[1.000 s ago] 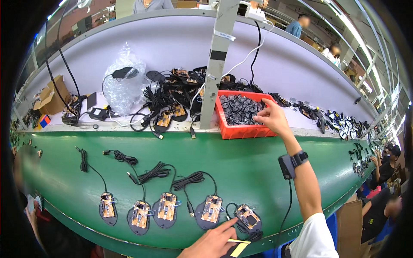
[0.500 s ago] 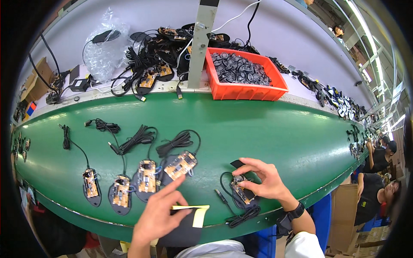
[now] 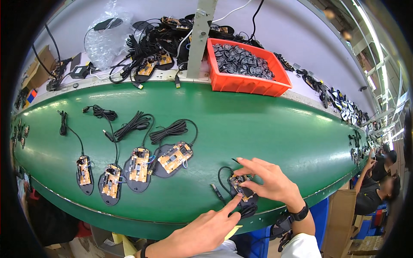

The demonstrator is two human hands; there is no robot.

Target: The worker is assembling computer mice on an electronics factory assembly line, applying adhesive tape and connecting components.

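Near the belt's front edge, right of centre, lies an opened computer mouse (image 3: 246,196): a black base with a tan circuit board and a coiled cable. My right hand (image 3: 273,182) reaches over it, thumb and fingers pinched on the board's far part. A small black piece (image 3: 235,161) pokes out by its index fingertip, mostly edge-on. My left hand (image 3: 206,230) presses its straight index fingertip on the board's near left side. Its other fingers are curled over a yellow-backed sheet (image 3: 232,232), of which little shows; the hand hides the rest.
Several opened mice (image 3: 138,170) with bundled cables lie left on the green belt (image 3: 266,124). Behind it stand a red bin (image 3: 251,88) of small round clear-and-dark parts, a metal post (image 3: 200,43) and heaped mouse parts (image 3: 161,47). Co-workers (image 3: 370,195) sit at far right.
My left hand has moved right, from beside the row of mice to the mouse under my right hand, its index finger now on the board. My right hand stays there. The view has shifted slightly.
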